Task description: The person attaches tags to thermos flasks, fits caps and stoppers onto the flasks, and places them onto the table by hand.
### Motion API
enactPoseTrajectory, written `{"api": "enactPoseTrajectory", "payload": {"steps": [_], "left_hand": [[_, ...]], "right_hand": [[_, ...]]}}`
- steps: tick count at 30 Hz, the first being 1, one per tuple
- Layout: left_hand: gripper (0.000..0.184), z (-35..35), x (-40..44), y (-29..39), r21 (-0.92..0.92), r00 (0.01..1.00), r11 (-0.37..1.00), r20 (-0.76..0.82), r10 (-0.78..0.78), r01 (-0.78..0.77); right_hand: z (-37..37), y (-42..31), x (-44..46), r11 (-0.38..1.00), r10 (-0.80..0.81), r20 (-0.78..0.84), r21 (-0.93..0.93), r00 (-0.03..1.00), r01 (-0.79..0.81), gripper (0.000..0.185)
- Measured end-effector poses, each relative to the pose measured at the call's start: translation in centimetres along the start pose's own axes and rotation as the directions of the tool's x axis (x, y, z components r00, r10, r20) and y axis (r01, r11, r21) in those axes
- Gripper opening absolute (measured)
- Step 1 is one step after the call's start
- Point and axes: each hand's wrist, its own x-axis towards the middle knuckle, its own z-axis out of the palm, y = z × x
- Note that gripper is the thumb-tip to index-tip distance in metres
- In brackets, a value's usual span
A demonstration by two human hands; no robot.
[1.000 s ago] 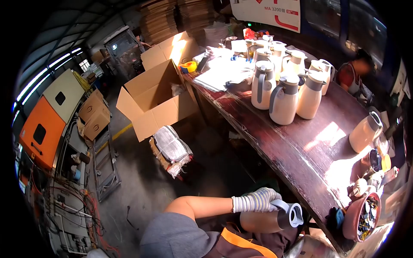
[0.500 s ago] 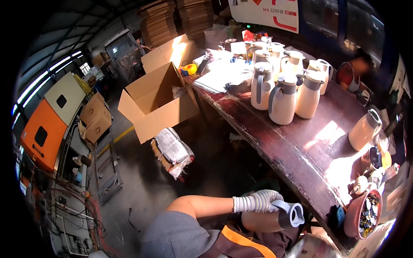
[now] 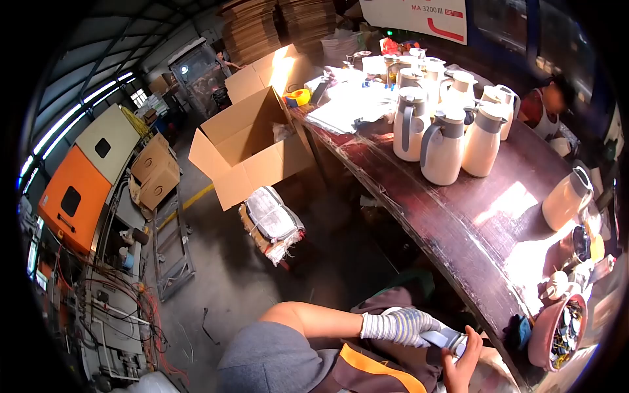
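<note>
My left hand (image 3: 405, 326), in a striped knit glove, grips a jug (image 3: 440, 337) by its pale grey handle, low over my lap. The jug lies tilted on its side with its mouth toward the right. My bare right hand (image 3: 464, 364) has its thumb and fingers curled about the mouth end. Whether a small part sits between those fingers, I cannot make out. Much of the jug's body is hidden by my hands and arm. Several similar jugs (image 3: 441, 154) with grey handles stand grouped on the dark table (image 3: 452, 229). Another jug (image 3: 565, 200) stands apart at the right.
A pink basin (image 3: 541, 340) of small parts sits at the table's near right corner. Left of the table are an open cardboard box (image 3: 252, 167) and a cloth-topped stool (image 3: 272, 219). Across the table sits another person (image 3: 542, 114). Yellow tape (image 3: 297, 98) lies by plastic bags.
My right hand has come into view and taken hold of the jug's mouth end. The left hand keeps its grip on the handle. The view has shifted slightly.
</note>
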Motion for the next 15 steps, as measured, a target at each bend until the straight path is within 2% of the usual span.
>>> {"api": "enactPoseTrajectory", "payload": {"steps": [2,3,4,5,7,8,9,10,11,12,13,15], "left_hand": [[0.045,-0.9,0.1,-0.1,-0.03,0.999,0.999,0.042,-0.028,0.029],[0.048,-1.2,0.3,-0.1,-0.055,0.996,0.997,0.074,-0.053,0.057],[0.046,-1.1,0.6,-1.0,-0.014,0.996,0.996,-0.013,0.091,-0.091],[0.046,-1.4,0.9,-1.4,-0.014,0.995,0.995,-0.012,0.097,-0.098],[0.044,-2.2,1.5,-2.3,-0.146,0.993,0.984,0.073,-0.095,0.105],[0.045,-2.5,2.3,-2.9,-0.151,0.985,0.977,0.11,-0.136,0.152],[0.043,-2.8,2.6,-3.5,-0.096,0.998,0.993,0.012,0.065,-0.063],[0.043,-3.0,3.2,-3.9,-0.148,0.999,0.988,0.025,0.041,-0.037],[0.043,-3.1,3.9,-4.3,-0.2,0.999,0.98,0.04,0.017,-0.008],[0.043,-3.0,4.5,-4.6,-0.212,0.998,0.976,0.021,0.064,-0.058],[0.04,-2.8,5.1,-4.7,-0.189,0.999,0.982,0.02,0.025,-0.021],[0.036,-2.2,5.2,-4.5,-0.127,0.998,0.99,-0.02,-0.063,0.06]], "right_hand": [[0.5,0.0,0.2,0.999,-0.024,-0.031,-0.035,0.999,0.023,0.065],[0.7,-0.2,0.5,0.99,-0.124,-0.084,-0.081,0.989,0.117,0.062],[0.9,-0.5,0.8,0.969,-0.226,-0.131,-0.134,0.965,0.209,0.06],[1.0,-0.7,1.0,0.936,-0.329,-0.171,-0.189,0.929,0.297,0.058],[0.0,-1.0,1.0,0.971,-0.232,0.082,-0.043,0.969,0.236,0.069],[0.0,-1.2,1.4,0.956,-0.287,0.091,-0.035,0.954,0.291,0.07],[0.0,-1.1,1.6,0.939,-0.34,0.103,-0.026,0.935,0.344,0.07],[-0.1,-1.0,2.0,0.913,-0.402,0.127,-0.027,0.907,0.408,0.068],[0.0,-0.8,2.3,0.913,-0.4,0.131,-0.026,0.907,0.406,0.068],[0.2,-0.6,2.6,0.874,-0.477,0.149,-0.026,0.867,0.485,0.068],[0.4,-0.5,2.7,0.827,-0.551,0.166,-0.025,0.818,0.562,0.068],[0.6,-0.6,2.6,0.835,-0.539,0.172,-0.021,0.824,0.55,0.068]]}}
